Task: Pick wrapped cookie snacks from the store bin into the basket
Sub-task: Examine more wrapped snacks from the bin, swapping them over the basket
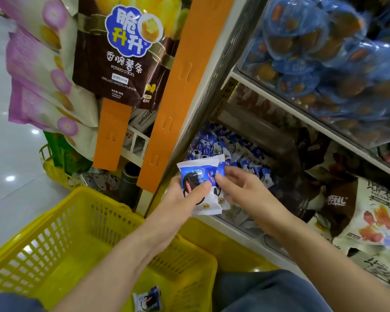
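My left hand (180, 199) grips a blue-and-white wrapped cookie snack (199, 176), thumb across its front, just in front of the store bin (241, 228). Behind that pack sits a second one (222, 168), which my right hand (241, 188) pinches at its edge. The bin holds several more of the same packs (230, 149). Below my left forearm stands the yellow basket (61, 235), with one wrapped cookie snack (147, 299) lying on its floor.
Orange hanging strips (178, 93) and a brown potato-stick bag (122, 55) hang to the left of the bin. A shelf of blue round packs (324, 64) is above, brown and white snack bags (369, 221) to the right. A second yellow basket (54, 170) stands behind.
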Action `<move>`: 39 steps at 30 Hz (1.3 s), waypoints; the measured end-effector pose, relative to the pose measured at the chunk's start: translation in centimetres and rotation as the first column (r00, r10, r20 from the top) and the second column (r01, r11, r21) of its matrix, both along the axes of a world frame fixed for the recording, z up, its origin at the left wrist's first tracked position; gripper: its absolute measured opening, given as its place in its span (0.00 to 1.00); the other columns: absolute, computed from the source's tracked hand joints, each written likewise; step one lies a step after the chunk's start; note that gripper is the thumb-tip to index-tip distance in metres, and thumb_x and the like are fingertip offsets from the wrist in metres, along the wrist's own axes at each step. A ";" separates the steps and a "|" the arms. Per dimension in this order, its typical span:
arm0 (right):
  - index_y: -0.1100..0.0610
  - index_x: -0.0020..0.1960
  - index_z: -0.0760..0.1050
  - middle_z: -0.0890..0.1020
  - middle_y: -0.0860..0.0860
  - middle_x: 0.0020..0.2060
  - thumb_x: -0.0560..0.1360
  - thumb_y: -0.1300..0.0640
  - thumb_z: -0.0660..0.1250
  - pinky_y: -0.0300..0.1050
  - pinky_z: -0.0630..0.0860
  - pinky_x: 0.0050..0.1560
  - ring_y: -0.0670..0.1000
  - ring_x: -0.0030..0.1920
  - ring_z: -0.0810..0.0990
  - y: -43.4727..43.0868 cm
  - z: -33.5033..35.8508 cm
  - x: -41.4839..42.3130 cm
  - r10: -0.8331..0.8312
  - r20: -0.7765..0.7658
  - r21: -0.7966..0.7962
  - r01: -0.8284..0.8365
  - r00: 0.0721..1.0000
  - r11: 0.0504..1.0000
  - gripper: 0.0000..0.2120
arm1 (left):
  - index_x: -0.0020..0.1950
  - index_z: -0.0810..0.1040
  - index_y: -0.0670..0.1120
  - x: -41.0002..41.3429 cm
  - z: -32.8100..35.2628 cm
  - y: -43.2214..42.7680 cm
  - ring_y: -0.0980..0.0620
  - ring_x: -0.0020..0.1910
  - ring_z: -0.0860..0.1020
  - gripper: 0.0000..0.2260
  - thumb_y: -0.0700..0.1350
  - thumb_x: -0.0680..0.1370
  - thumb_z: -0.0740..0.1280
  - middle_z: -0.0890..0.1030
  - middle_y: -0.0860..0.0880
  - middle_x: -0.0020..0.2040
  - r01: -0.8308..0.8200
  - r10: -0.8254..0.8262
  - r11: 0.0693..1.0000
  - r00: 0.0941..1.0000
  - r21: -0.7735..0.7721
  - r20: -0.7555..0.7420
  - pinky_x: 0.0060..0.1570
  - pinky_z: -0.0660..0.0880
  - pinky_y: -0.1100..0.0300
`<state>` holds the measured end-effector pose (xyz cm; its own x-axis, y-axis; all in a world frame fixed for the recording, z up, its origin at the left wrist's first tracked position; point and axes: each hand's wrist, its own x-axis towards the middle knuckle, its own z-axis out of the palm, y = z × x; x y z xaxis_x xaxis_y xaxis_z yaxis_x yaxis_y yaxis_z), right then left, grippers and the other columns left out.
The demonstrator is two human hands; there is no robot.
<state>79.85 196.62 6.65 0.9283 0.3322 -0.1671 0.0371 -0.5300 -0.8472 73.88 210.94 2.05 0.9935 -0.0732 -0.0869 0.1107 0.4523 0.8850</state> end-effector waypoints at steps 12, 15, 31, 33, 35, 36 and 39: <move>0.55 0.47 0.79 0.84 0.45 0.34 0.77 0.56 0.64 0.32 0.76 0.33 0.43 0.35 0.83 -1.9 1.7 6.2 -0.284 0.116 0.217 0.255 0.952 0.942 0.06 | 0.67 0.67 0.50 1.5 -0.9 0.3 0.48 0.50 0.82 0.25 0.53 0.71 0.65 0.80 0.45 0.57 -0.049 0.052 0.997 0.996 -0.052 0.069 0.45 0.80 0.54; 0.58 0.56 0.75 0.79 0.46 0.38 0.78 0.53 0.62 0.37 0.73 0.39 0.45 0.38 0.77 -2.6 0.6 10.8 -0.553 0.148 0.177 0.528 0.820 0.831 0.11 | 0.67 0.66 0.52 1.7 -1.1 0.3 0.47 0.50 0.82 0.24 0.53 0.72 0.64 0.80 0.45 0.57 -0.052 0.055 0.998 0.997 -0.045 0.062 0.46 0.80 0.53; 0.59 0.52 0.78 0.78 0.53 0.44 0.73 0.53 0.69 0.37 0.71 0.37 0.46 0.37 0.75 -4.2 -3.0 14.5 -0.292 0.316 -0.380 0.402 0.903 0.833 0.11 | 0.67 0.66 0.56 2.3 -1.4 -0.3 0.49 0.46 0.83 0.16 0.52 0.79 0.57 0.82 0.48 0.52 -0.087 0.087 0.995 0.996 -0.039 0.018 0.45 0.81 0.51; 0.58 0.49 0.78 0.76 0.51 0.42 0.73 0.53 0.69 0.40 0.73 0.43 0.47 0.39 0.74 -4.1 -3.1 14.6 -0.271 0.304 -0.394 0.380 0.913 0.837 0.09 | 0.67 0.65 0.56 2.3 -1.4 -0.3 0.49 0.46 0.83 0.17 0.52 0.79 0.57 0.83 0.48 0.52 -0.088 0.089 0.996 0.996 -0.025 0.014 0.46 0.81 0.51; 0.54 0.42 0.77 0.76 0.49 0.38 0.73 0.52 0.69 0.43 0.73 0.46 0.47 0.39 0.73 -3.6 -3.3 15.1 -0.260 0.288 -0.410 0.364 0.922 0.836 0.06 | 0.67 0.65 0.56 2.3 -1.3 -0.4 0.49 0.46 0.83 0.17 0.52 0.79 0.57 0.82 0.48 0.53 -0.091 0.091 0.996 0.996 -0.015 0.014 0.47 0.81 0.50; 0.55 0.43 0.77 0.78 0.51 0.40 0.73 0.51 0.69 0.44 0.74 0.47 0.48 0.41 0.75 -3.2 -3.4 15.3 -0.262 0.286 -0.409 0.365 0.922 0.836 0.07 | 0.67 0.65 0.56 2.2 -1.2 -0.4 0.49 0.46 0.83 0.16 0.52 0.79 0.57 0.82 0.48 0.53 -0.093 0.093 0.996 0.996 -0.009 0.014 0.47 0.80 0.50; 0.61 0.59 0.76 0.79 0.58 0.56 0.74 0.50 0.68 0.48 0.71 0.57 0.56 0.57 0.76 -2.4 -3.7 16.0 -0.272 0.290 -0.429 0.379 0.917 0.820 0.19 | 0.66 0.66 0.56 2.1 -1.1 -0.5 0.50 0.46 0.83 0.14 0.51 0.79 0.56 0.82 0.48 0.52 -0.099 0.099 0.995 0.995 0.002 0.025 0.44 0.81 0.53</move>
